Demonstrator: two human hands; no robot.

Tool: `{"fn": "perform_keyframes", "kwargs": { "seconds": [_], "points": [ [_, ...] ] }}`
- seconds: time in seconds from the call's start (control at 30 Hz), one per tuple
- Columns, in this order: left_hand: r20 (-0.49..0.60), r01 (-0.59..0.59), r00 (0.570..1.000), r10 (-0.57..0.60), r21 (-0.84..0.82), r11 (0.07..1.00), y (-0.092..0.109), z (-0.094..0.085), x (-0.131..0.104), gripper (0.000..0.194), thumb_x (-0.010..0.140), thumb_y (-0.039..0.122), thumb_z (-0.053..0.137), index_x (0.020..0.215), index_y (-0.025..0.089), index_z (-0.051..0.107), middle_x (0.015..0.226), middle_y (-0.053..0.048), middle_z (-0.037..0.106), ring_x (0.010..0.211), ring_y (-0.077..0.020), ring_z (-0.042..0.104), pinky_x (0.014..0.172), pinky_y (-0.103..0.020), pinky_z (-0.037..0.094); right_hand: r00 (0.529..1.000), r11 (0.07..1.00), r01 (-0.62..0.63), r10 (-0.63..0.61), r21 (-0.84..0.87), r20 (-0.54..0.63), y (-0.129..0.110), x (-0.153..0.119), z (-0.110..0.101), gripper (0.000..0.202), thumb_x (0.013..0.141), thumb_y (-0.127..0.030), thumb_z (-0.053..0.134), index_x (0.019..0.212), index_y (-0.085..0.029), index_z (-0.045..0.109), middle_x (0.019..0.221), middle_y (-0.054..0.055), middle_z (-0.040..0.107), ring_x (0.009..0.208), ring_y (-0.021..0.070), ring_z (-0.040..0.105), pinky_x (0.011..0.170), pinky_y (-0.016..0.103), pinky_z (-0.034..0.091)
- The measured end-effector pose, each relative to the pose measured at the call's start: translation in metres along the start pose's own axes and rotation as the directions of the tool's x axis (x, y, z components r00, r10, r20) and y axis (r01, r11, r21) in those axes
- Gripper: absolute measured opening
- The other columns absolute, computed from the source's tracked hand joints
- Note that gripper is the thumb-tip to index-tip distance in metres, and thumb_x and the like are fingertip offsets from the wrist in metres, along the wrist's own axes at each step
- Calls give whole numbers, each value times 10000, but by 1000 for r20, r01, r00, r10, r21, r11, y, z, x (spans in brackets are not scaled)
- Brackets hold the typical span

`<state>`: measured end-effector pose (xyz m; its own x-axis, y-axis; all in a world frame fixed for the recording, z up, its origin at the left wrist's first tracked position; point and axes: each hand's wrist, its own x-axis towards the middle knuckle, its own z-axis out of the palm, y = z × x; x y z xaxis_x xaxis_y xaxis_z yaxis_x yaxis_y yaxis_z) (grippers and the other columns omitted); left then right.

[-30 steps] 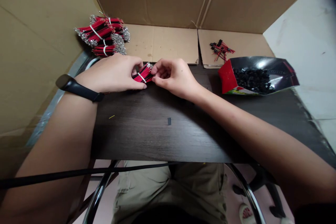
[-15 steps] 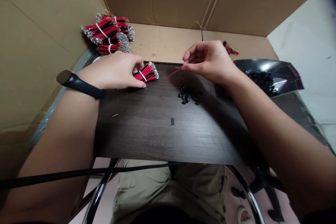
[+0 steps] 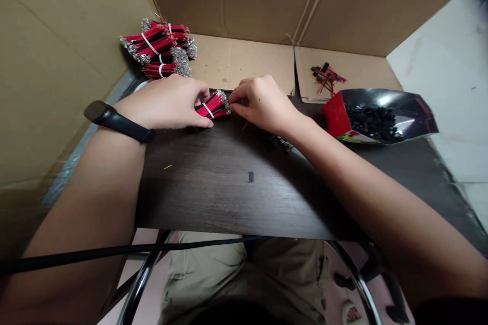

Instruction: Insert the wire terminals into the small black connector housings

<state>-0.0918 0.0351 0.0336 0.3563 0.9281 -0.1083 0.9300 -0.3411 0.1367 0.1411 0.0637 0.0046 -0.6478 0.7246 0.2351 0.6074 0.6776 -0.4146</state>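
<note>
grip, left hand (image 3: 171, 101): closed on wire bundle (image 3: 218, 105); likely light, flexible; best held near white band (image 3: 208, 110). right hand (image 3: 265, 101): cannot tell.

Left hand (image 3: 171, 104) gripping banded red-and-black wires (image 3: 213, 105), right fingertips (image 3: 232, 102) beside their silvery ends (a black wristband (image 3: 118, 123) on the left wrist)

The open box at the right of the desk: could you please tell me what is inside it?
The open box holds a heap of small black pieces. Whatever lies beneath the top ones is covered and cannot be seen.
</note>
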Motion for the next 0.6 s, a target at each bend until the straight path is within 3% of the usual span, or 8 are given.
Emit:
{"fn": "perform_keyframes", "kwargs": {
  "seconds": [0.37, 0.47, 0.6],
  "points": [
    [-35, 58, 998, -59, -44, 997, 1, 3, 3, 341, 723, 457, 889, 864, 229, 678, 725, 31, 611, 599, -132, 463, 586, -328, 301, 1000, 996, 22, -21, -88, 6, -7, 0, 1, 297, 996, -157, 548, 1010, -154, 844, 1009, 130, 802, 863, 234, 681, 816, 355, 466],
    [-32, 91, 995, -93, -53, 994, 3, 2, 3, 336, 697, 437, 891, 865, 223, 693, 730, 31, 615, 603, -129, 455, 591, -321, 299, 999, 989, 40, -39, -140, 8, -7, 1, -1, 271, 1000, -165, 568, 1003, -168, 839, 1018, 123, 797, 888, 247, 692, 813, 358, 468],
    [-25, 53, 998, -54, -40, 998, 2, 2, 3, 314, 736, 448, 841, 898, 219, 701, 769, 17, 650, 627, -138, 496, 603, -318, 322, 997, 991, 75, -75, -113, 5, -7, 1, -4, 229, 987, -162, 601, 967, -179, 828, 987, 109, 796, 880, 245, 696, 817, 357, 482]
  ]
}}
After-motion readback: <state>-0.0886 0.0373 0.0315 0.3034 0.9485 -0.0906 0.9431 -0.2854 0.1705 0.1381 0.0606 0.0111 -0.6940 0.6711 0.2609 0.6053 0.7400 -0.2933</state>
